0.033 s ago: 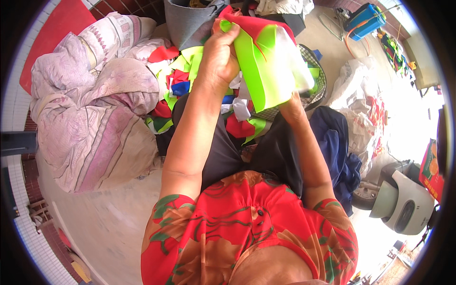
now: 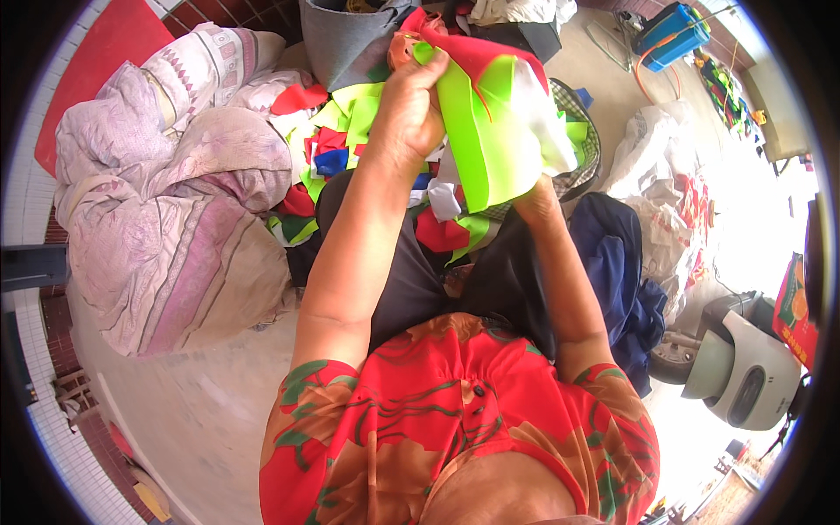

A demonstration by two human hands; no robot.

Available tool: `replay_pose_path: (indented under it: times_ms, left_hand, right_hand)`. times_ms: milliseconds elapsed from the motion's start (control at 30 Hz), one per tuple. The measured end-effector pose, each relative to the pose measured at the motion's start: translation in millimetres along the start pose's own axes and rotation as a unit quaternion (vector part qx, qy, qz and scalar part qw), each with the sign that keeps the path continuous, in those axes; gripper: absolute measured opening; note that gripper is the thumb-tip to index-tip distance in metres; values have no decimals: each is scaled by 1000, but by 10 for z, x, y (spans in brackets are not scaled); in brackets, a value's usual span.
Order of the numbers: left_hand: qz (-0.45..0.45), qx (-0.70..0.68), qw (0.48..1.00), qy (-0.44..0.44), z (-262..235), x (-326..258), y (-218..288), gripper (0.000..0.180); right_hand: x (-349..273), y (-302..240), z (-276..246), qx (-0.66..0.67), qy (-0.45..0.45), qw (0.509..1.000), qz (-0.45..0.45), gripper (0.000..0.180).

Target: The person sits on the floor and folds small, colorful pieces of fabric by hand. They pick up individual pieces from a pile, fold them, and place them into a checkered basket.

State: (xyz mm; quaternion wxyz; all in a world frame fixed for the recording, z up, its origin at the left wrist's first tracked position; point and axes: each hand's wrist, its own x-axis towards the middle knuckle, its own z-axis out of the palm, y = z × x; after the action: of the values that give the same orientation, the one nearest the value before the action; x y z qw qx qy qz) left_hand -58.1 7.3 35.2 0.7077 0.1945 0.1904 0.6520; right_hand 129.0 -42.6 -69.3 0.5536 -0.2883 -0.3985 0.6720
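Observation:
My left hand (image 2: 416,105) pinches the upper left edge of a lime-green cloth piece (image 2: 472,131), with the thumb on top. My right hand (image 2: 540,201) holds the cloth from below at its near right end, where the cloth hides the fingers. A red cloth piece (image 2: 481,51) lies along the far side of the green one, and a white piece (image 2: 535,109) shows at its right, washed out by light. Beneath, between my knees, lies a heap of green, red, blue and white scraps (image 2: 350,114).
A large pale patterned cloth bundle (image 2: 210,157) fills the left side. Beyond my hands stands a grey bucket-like container (image 2: 350,44). To the right are a checked basket (image 2: 584,175), dark blue fabric (image 2: 612,254), white plastic bags (image 2: 656,166), a blue box-shaped thing (image 2: 672,37) and a grey-white machine (image 2: 752,376).
Both hands and the green cloth have shifted slightly; the left hand moved a little to the right, and the cloth's near edge came slightly closer to me.

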Motion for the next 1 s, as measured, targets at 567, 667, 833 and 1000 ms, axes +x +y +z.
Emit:
replay_pose_path:
  times_ms: [567, 667, 833, 1000]
  left_hand:
    - [100, 155, 982, -27, -100, -49, 224, 30]
    - [95, 224, 968, -63, -67, -92, 185, 30]
    - [65, 268, 959, -70, -164, -48, -55, 32]
    - [31, 297, 946, -124, -2, -118, -221, 33]
  right_hand:
    - [-72, -482, -176, 194, 155, 966, -74, 47]
    - [-45, -608, -245, 169, 205, 958, -107, 41]
    - [15, -723, -247, -623, 271, 671, -297, 34]
    - [216, -874, 197, -294, 217, 916, -164, 49]
